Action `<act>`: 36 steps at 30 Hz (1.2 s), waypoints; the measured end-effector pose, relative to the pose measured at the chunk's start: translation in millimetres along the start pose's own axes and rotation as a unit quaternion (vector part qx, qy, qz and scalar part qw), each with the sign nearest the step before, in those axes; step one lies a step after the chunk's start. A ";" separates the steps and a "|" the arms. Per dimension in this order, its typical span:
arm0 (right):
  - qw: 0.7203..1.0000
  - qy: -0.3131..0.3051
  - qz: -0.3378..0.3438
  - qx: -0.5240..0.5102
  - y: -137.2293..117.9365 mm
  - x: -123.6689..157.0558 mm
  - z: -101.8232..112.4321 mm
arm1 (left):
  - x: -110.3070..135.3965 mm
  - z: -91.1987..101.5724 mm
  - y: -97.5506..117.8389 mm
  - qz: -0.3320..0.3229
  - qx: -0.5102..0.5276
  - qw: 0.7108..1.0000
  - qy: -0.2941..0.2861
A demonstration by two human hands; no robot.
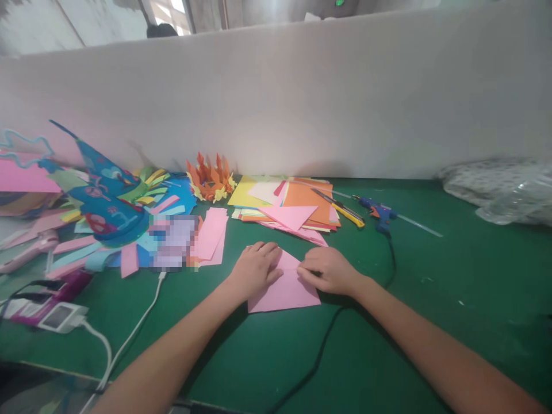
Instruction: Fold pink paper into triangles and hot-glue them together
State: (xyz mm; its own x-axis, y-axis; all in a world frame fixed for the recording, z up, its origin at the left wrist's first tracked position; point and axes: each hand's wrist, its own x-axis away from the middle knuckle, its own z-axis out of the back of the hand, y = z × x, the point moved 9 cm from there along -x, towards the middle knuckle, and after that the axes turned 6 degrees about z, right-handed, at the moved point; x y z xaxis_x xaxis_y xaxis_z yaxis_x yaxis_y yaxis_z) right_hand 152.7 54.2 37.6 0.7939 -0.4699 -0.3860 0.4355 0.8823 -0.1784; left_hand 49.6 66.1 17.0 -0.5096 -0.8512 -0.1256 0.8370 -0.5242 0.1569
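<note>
A pink sheet of paper [284, 295] lies on the green tabletop, its right corner folded over or slanted. My left hand [257, 269] rests on its upper left part, fingers laid across the far edge and thumb apart. On the right side, my right hand [328, 270] has thumb and fingers pinched at the sheet's slanted edge. Just beyond my hands are pink paper pieces [290, 217] on a stack of coloured paper [308, 198]. More pink strips [210, 236] lie to the left of the stack.
A yellow utility knife [349, 214] leans on the stack, with a blue glue gun [376, 213] beside it and its black cable [321, 356] crossing the table. An orange paper crown [211, 181] and a blue pointed hat [112, 210] stand left. White cables [142, 319] run front left. Clear plastic [513, 201] lies right.
</note>
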 end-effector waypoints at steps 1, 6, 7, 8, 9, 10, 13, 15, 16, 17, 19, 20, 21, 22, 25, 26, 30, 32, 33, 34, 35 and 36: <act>1.000 0.016 -0.009 -0.002 2.6 1.0 1.5 | 0.1 -0.6 -0.4 0.003 -0.002 1.000 0.000; 0.997 0.063 -0.041 -0.014 14.1 -1.5 -0.4 | 0.7 0.0 -0.6 0.004 -0.006 1.000 0.003; 0.998 0.051 -0.035 -0.006 13.8 -3.7 -3.2 | 0.9 0.7 -0.4 0.002 -0.005 1.000 0.004; 0.999 0.036 -0.027 0.005 12.9 -6.0 -6.0 | 1.0 1.1 -0.1 0.001 -0.005 1.000 0.004; 1.000 0.019 -0.018 0.014 11.8 -8.0 -8.1 | 1.0 1.3 -0.2 0.001 -0.004 1.000 0.002; 1.000 0.007 -0.012 0.020 11.0 -9.3 -8.7 | 1.1 1.2 -0.6 0.003 -0.003 1.000 0.001; 1.000 -0.004 -0.001 0.017 10.6 -9.4 -3.1 | 1.1 0.0 -1.9 0.007 0.002 1.000 0.001; 1.000 0.001 0.024 0.020 8.0 -6.4 2.3 | 1.3 -0.4 -1.9 0.005 0.004 1.000 0.006; 0.999 0.006 0.040 0.024 6.2 -4.3 4.3 | 1.4 -0.4 -1.6 0.004 0.004 1.000 0.009; 0.998 0.012 0.053 0.030 4.8 -2.1 6.1 | 1.5 -0.4 -1.5 0.003 0.003 1.000 0.010; 0.997 0.033 0.057 0.036 5.4 1.1 9.2 | 1.7 0.0 -1.4 0.005 -0.001 1.000 0.010; 0.997 0.048 0.044 0.031 7.8 1.8 10.8 | 1.8 0.2 -1.3 0.006 -0.003 1.000 0.010; 0.998 0.061 0.027 0.020 10.6 1.7 12.0 | 1.9 0.4 -1.1 0.006 -0.004 1.000 0.009; 0.998 0.070 0.011 0.002 12.8 0.8 12.2 | 2.1 0.7 -0.8 0.005 -0.003 1.000 0.009; 0.997 0.054 0.010 -0.059 8.9 -6.2 5.1 | 3.0 2.7 -1.7 0.003 0.010 1.000 0.026; 0.997 0.035 0.021 -0.071 4.6 -8.8 0.5 | 3.3 3.7 -4.0 0.011 0.015 0.999 0.038; 0.996 -0.035 0.058 -0.065 -8.5 -12.7 -17.0 | 4.7 7.4 -22.4 0.078 0.012 0.992 0.098; 0.995 -0.050 0.062 -0.054 -10.0 -11.6 -21.9 | 5.4 8.6 -31.6 0.103 0.011 0.987 0.123; 0.995 -0.054 0.063 -0.050 -10.0 -10.7 -23.5 | 5.7 9.3 -35.6 0.110 0.014 0.985 0.132; 0.995 -0.057 0.063 -0.047 -9.7 -9.9 -24.5 | 5.9 10.0 -39.4 0.116 0.019 0.983 0.138; 0.995 -0.058 0.064 -0.045 -9.5 -9.2 -25.1 | 5.9 10.6 -43.3 0.122 0.023 0.982 0.140; 0.995 -0.060 0.064 -0.043 -9.2 -8.7 -25.4 | 6.0 11.2 -47.8 0.133 0.028 0.981 0.138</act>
State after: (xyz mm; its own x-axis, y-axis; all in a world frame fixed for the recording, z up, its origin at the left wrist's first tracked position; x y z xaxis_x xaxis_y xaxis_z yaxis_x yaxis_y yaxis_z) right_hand 131.1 50.8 19.6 0.8876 -0.3489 -0.3008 0.2938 0.9317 -0.2137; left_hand 4.3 85.8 19.8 -0.1944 -0.9228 -0.3326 0.9168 -0.2915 0.2729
